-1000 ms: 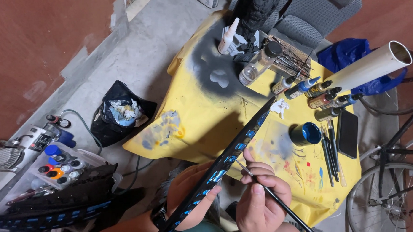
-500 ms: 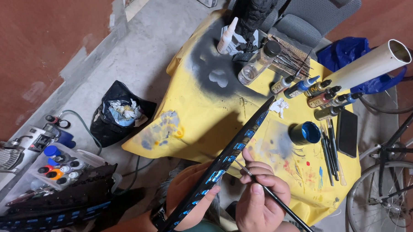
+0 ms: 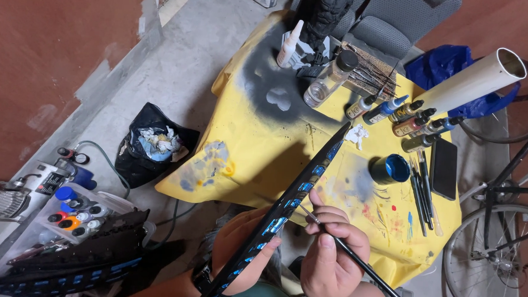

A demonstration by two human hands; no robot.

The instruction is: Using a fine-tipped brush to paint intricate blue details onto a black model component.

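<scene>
While my left hand (image 3: 245, 253) props up the long black blade with blue patches (image 3: 288, 205) over the tabletop's (image 3: 258, 148) near edge, my right hand (image 3: 330, 256) pinches a thin brush (image 3: 354, 257), tip touching it.

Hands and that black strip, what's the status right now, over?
Left hand grips long black strip from below. Right hand holds thin brush, tip at strip's blue marks. Yellow cloth beyond; nothing in the way.
</scene>
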